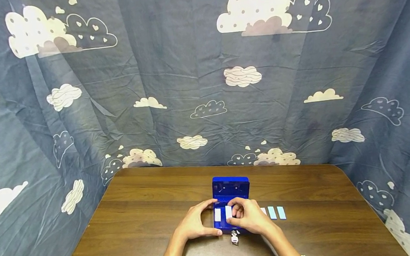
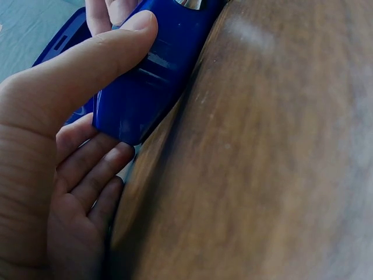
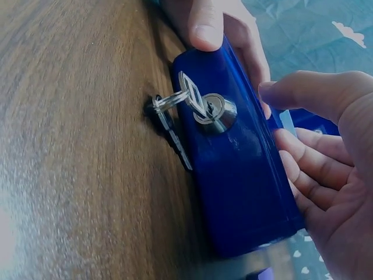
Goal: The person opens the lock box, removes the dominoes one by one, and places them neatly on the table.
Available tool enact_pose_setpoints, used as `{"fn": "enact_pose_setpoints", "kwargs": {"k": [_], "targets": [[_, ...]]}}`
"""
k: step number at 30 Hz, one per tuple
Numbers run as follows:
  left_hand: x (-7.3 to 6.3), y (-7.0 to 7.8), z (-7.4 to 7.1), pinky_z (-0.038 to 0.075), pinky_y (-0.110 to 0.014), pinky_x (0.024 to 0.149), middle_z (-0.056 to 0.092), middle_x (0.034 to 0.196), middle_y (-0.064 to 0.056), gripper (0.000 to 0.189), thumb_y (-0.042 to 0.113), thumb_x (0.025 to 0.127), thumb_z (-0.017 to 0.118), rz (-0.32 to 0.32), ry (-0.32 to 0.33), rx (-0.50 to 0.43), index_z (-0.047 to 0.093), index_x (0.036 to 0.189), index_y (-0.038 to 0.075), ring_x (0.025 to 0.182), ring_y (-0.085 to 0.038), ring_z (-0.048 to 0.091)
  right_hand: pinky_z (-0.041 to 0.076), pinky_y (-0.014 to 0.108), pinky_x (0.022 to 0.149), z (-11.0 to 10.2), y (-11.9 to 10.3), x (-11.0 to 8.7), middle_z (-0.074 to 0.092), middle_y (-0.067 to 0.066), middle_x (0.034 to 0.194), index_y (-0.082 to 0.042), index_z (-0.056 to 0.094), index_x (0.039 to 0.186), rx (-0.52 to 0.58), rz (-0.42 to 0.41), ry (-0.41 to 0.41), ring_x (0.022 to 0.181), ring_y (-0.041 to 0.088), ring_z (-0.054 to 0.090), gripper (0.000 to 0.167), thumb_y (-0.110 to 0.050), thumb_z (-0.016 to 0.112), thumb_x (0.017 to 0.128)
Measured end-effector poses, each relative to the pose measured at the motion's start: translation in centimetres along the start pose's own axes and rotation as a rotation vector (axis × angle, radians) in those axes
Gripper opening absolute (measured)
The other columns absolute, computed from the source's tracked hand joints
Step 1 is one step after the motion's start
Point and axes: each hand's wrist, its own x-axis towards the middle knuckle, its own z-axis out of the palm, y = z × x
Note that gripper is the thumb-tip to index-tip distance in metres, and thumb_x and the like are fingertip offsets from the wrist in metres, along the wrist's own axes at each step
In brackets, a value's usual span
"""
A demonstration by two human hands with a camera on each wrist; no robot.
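Note:
A small blue cash box (image 1: 223, 225) stands on the table with its lid (image 1: 230, 187) raised at the back. My left hand (image 1: 193, 223) holds the box's left end, thumb on the front wall and fingers reaching round the side. Over the box interior, my right hand (image 1: 251, 218) pinches a pale rectangular block (image 1: 228, 212) between thumb and fingers. Another white block (image 1: 218, 214) lies inside at the left. In the right wrist view, a key (image 3: 192, 96) sits in the front lock (image 3: 218, 114), with a second key hanging from its ring.
Right of the box, two light blue blocks (image 1: 272, 212) lie on the wooden table (image 1: 143, 214), beside a paler one (image 1: 263, 210) partly hidden by my right hand. A dark curtain (image 1: 171, 82) with cloud prints hangs behind the table and along its sides.

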Motion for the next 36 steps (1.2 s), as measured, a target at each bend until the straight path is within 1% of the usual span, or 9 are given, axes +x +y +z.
{"fn": "enact_pose_setpoints", "kwargs": {"k": [6,16,26,31,36], "targets": [[0.2,-0.1,0.0,0.050,-0.041,0.108,0.066,0.136,0.003,0.096,0.053,0.068,0.092,-0.009,-0.003,-0.004,0.052,0.150,0.022,0.122,-0.017,0.063,0.052,0.020,0.058,-0.4,0.2,-0.2,0.067,0.001,0.079,-0.004,0.068,0.110,0.013,0.009,0.019,0.063,0.004,0.059,0.041,-0.019,0.089,0.078],[0.2,-0.1,0.0,0.049,-0.041,0.108,0.066,0.135,0.005,0.096,0.052,0.068,0.093,-0.012,-0.003,-0.001,0.051,0.150,0.023,0.122,-0.016,0.063,0.051,0.019,0.056,-1.1,-0.1,-0.5,0.067,0.002,0.077,-0.001,0.068,0.111,-0.012,-0.027,0.042,0.061,0.003,0.057,0.042,-0.018,0.088,0.078],[0.1,-0.1,0.1,0.050,-0.041,0.108,0.067,0.133,0.004,0.096,0.051,0.068,0.093,-0.016,0.000,-0.003,0.052,0.149,0.022,0.120,-0.016,0.064,0.050,0.019,0.055,-1.9,0.4,-0.8,0.066,0.001,0.077,-0.005,0.068,0.110,-0.007,-0.020,0.055,0.061,0.003,0.057,0.040,-0.018,0.089,0.077],[0.0,0.0,0.0,0.050,-0.041,0.108,0.067,0.133,0.004,0.096,0.050,0.067,0.093,-0.020,0.002,-0.010,0.052,0.149,0.022,0.120,-0.017,0.064,0.050,0.019,0.056,-2.4,0.5,-1.1,0.065,0.000,0.077,-0.005,0.069,0.109,-0.029,-0.021,0.072,0.061,0.002,0.056,0.040,-0.019,0.089,0.077],[0.0,0.0,0.0,0.050,-0.041,0.108,0.067,0.133,0.004,0.096,0.050,0.067,0.093,-0.012,0.000,-0.010,0.052,0.149,0.021,0.120,-0.016,0.064,0.049,0.019,0.056,-2.8,0.6,-1.6,0.065,0.002,0.077,-0.005,0.069,0.108,-0.047,-0.032,0.083,0.061,0.001,0.055,0.041,-0.020,0.090,0.077]]}}
